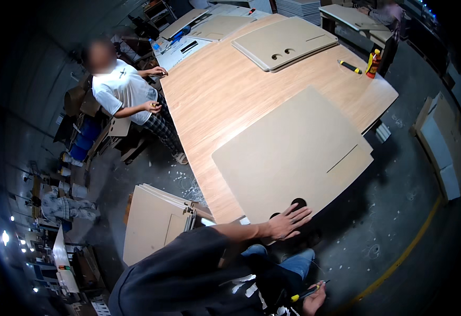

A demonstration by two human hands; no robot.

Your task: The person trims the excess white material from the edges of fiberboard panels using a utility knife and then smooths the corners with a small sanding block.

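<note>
A large beige board (293,147) with rounded corners, a narrow slot and two round holes lies on the wood-grain tabletop (209,116). My left hand (289,221) rests on its near edge beside the dark round holes, fingers spread. Lower down, off the board and close to my body, my right hand (314,301) is closed around a slim yellow-and-black utility knife (305,294). The knife's thin tip points up and away from me.
Similar boards (288,42) are stacked at the table's far end, near a yellow-and-black cutter (349,66) and a red-and-yellow bottle (372,63). A co-worker (127,95) stands at the left edge. More panels (154,224) lean at near left; wrapped panels (441,142) stand at right.
</note>
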